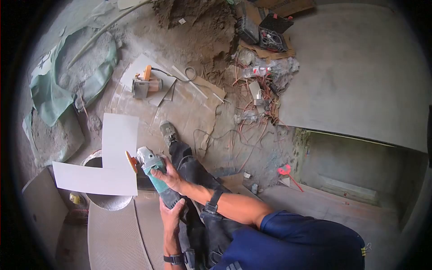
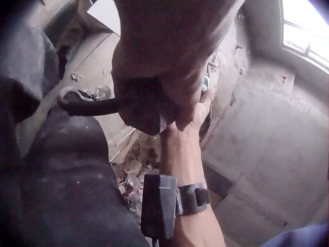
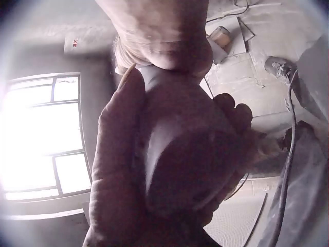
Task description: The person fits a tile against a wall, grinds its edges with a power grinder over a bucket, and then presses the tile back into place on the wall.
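Note:
Both hands hold a green and black angle grinder [image 1: 157, 177] with an orange disc [image 1: 131, 162] at its head. My right hand [image 1: 168, 175] grips the green body just behind the metal head. At the rear, my left hand [image 1: 171, 213] wraps the black handle, where a cable [image 2: 92, 106] comes out. In the right wrist view, the left thumb [image 3: 121, 123] lies along one side of the handle. The disc stands right by the inner corner of a white L-shaped panel [image 1: 94, 177], which lies across a round bucket [image 1: 119, 202].
A circular saw [image 1: 146, 83] sits on a board on the dusty floor, beyond my shoe [image 1: 168, 131]. Red wires [image 1: 267, 101] and a plastic bottle [image 1: 256, 71] lie to the right, near an open tool case [image 1: 272, 39]. Green sacking [image 1: 51, 99] lies at the left.

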The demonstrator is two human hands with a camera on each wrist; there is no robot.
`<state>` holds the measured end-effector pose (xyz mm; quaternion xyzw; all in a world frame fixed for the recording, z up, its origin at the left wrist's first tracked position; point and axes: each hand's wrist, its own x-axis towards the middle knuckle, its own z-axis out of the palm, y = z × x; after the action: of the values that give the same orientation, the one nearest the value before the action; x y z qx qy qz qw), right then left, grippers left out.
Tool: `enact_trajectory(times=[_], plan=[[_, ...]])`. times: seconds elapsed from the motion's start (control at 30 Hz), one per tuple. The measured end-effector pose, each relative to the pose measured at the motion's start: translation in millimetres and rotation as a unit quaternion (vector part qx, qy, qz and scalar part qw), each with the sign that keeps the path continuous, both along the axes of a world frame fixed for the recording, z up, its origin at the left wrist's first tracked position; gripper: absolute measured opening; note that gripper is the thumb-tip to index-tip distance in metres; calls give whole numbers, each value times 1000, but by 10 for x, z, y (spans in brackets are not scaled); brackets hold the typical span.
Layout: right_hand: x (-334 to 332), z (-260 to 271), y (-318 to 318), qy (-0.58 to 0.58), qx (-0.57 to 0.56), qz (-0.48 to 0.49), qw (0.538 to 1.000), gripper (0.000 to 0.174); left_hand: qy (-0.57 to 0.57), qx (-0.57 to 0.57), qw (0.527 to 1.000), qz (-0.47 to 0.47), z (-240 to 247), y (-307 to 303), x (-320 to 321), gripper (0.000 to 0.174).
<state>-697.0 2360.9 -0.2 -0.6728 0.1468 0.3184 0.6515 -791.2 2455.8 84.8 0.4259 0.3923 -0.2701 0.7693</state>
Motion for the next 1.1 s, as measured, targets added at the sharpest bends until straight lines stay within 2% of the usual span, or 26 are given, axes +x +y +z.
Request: enact_trajectory(times=[0.07, 0.3, 0.37, 0.7, 0.77, 0.83, 1.0, 1.07, 1.1], plan=[[-26, -11, -34, -3, -28, 12, 1000, 98, -7, -5, 1000, 1, -38, -18, -51, 63], [-124, -82, -12, 6, -21, -1, 1000, 96, -4, -16, 1000, 20, -51, -23, -119, 63], [-133, -85, -14, 17, 16, -9, 1000, 79, -7, -16, 1000, 24, -34, -18, -113, 63], [-173, -61, -15, 6, 24, 9, 1000, 80, -13, -1, 1000, 22, -21, -26, -192, 61], [-148, -19, -27, 19, -5, 41, 999, 110, -18, 2, 1000, 24, -39, -24, -214, 60], [-127, -58, -53, 34, -24, 50, 998, 112, -21, 5, 1000, -4, -89, -5, -232, 56], [-115, -135, -69, 35, -89, 85, 992, 114, -37, 39, 999, 2, -116, -34, -224, 52], [-108, -127, -20, 29, -131, 47, 990, 79, -39, 52, 998, -4, -140, -30, -269, 52], [-95, -127, -2, 30, -130, 48, 990, 79, -39, 68, 997, -12, -174, -33, -266, 51]])
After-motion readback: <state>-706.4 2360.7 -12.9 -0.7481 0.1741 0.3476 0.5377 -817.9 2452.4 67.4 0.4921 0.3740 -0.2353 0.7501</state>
